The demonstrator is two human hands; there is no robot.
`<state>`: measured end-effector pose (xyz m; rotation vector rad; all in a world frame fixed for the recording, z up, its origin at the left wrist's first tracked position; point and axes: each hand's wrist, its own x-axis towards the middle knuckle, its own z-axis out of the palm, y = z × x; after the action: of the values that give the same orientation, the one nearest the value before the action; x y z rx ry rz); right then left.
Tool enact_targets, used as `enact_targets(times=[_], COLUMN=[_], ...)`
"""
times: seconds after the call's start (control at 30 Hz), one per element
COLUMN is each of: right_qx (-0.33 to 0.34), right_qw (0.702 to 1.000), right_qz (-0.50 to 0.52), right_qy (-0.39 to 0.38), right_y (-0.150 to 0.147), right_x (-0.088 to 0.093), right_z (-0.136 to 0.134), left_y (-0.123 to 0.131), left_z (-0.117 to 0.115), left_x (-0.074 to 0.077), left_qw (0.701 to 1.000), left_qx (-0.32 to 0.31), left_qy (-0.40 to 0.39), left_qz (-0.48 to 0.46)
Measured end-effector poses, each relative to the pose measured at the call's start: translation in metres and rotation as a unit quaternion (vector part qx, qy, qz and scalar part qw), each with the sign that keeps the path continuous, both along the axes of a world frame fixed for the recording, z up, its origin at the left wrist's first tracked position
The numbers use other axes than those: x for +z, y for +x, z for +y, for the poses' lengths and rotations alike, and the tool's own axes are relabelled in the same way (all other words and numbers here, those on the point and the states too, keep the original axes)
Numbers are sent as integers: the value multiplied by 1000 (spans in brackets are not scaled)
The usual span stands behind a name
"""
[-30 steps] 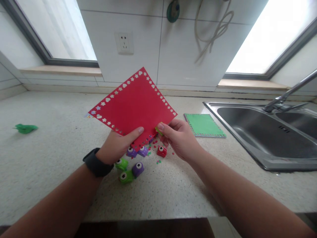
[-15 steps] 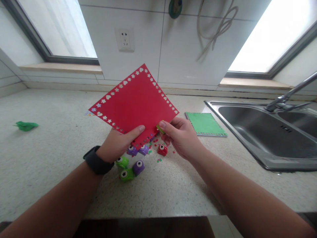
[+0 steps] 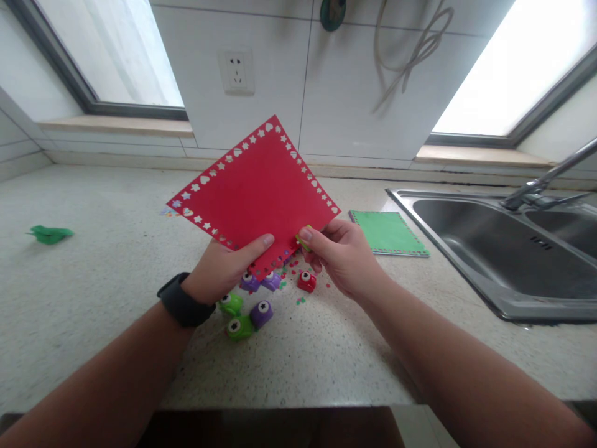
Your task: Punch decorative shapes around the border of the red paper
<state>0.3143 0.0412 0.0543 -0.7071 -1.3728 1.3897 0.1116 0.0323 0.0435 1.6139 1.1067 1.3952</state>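
My left hand point(image 3: 224, 269) pinches the lower corner of a red paper sheet point(image 3: 254, 190) whose edges are punched with small hearts, stars and flowers; it is held tilted above the counter. My right hand point(image 3: 342, 255) is closed on a small green paper punch point(image 3: 303, 239) clamped at the sheet's lower right edge. Under the sheet, on the counter, lie several small punches: purple ones point(image 3: 261, 313), green ones point(image 3: 239, 327) and a red one point(image 3: 306, 281), with coloured paper bits scattered around them.
A green punched sheet point(image 3: 386, 233) lies flat on the speckled counter point(image 3: 93, 292), left of a steel sink point(image 3: 504, 255) with a tap point(image 3: 536, 186). A green scrap point(image 3: 49, 234) lies far left. A socket point(image 3: 236, 72) and a looped cord point(image 3: 410, 50) hang on the tiled wall.
The view has shifted slightly; the red sheet and both hands sit a little higher and to the right. The grips are unchanged.
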Motion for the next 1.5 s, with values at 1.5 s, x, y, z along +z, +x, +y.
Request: enact_targets(times=[1.5], right_qx=[-40], right_qw=[851], right_qz=[-507], right_qy=[133], right_y=[34], right_x=[2], right_z=[21], left_y=[-27], left_z=[17], left_x=[-5], left_qw=[999], left_qx=[-38], left_qy=[27], left_qz=[-16])
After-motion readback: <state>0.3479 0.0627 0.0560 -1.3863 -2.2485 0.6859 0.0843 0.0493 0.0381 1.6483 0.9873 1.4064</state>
